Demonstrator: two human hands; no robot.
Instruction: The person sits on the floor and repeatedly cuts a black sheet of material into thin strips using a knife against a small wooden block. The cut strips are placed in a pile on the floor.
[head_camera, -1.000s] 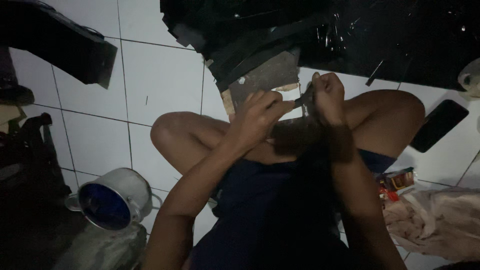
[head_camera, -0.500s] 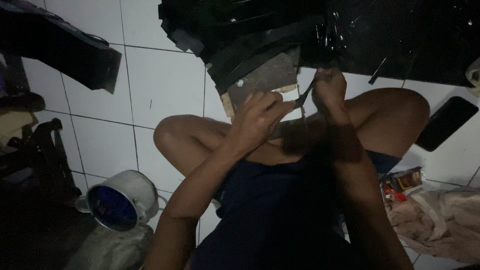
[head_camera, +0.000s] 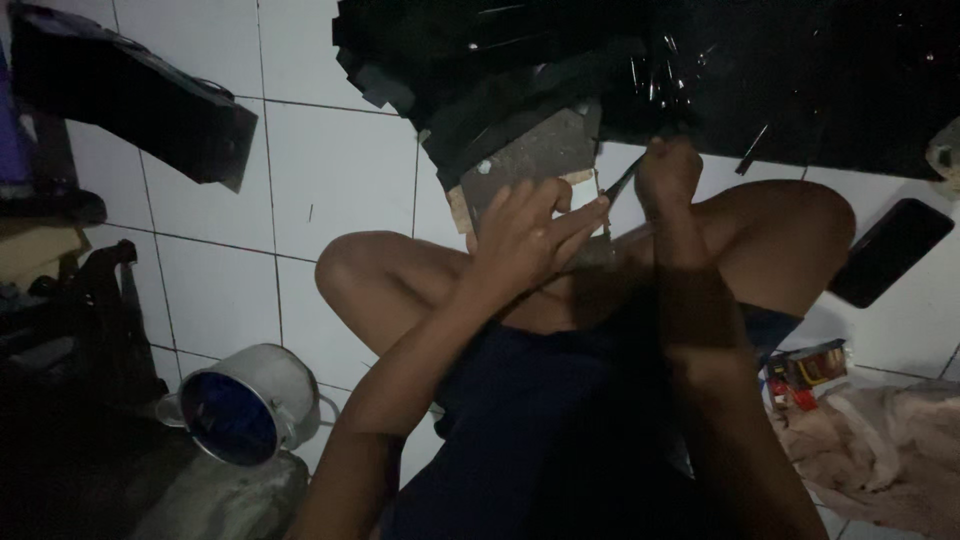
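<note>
The person sat cross-legged on a white tiled floor, knees spread to the middle left and middle right of the frame. The left hand was at the centre of the frame, its fingers extended and pressed together over a small dark piece that could not be made out in the dim light. The right hand, just to the right and slightly higher, was closed in a fist around a thin dark tool whose slim end slanted down toward the left fingertips and met them, or nearly so; whether it was a blade or scissors could not be told.

Just above the hands lay a grey, rough-faced sheet over a pale board edge, and above that a heap of black strips and sheets filled the upper centre and upper right.

A metal pot lay tipped on its side at the lower left, its blue-looking inside facing the camera. A dark slab leaned in the upper left. At the right edge lay a flat black phone-like object, below it a small colourful packet and a crumpled pinkish cloth.
</note>
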